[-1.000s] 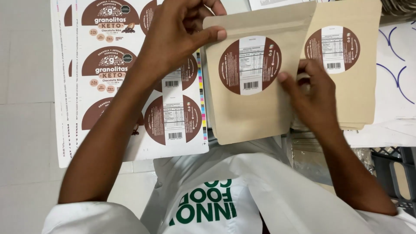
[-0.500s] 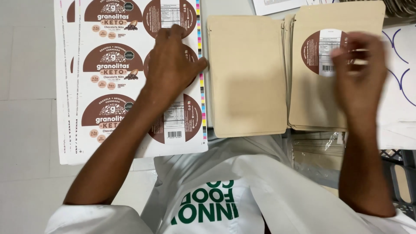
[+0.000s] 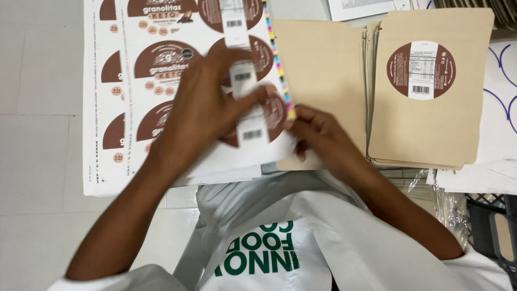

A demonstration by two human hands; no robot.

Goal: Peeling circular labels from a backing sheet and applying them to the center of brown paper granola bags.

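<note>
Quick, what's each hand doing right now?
Left hand: fingers pinched on a brown round label at the sticker sheet.
Right hand: touching that sheet's edge; grip cannot be told.

1 head camera looks steeply down, close over the table [image 3: 37, 134].

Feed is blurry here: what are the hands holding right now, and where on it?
Both hands grip the sticker sheet at its lower right corner: left hand on top, right hand at the edge. The exact grip is blurred.

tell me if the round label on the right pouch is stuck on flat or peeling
Stuck on flat: the round brown label lies smooth on the top kraft pouch of the right stack, with no lifted edge visible.
</note>
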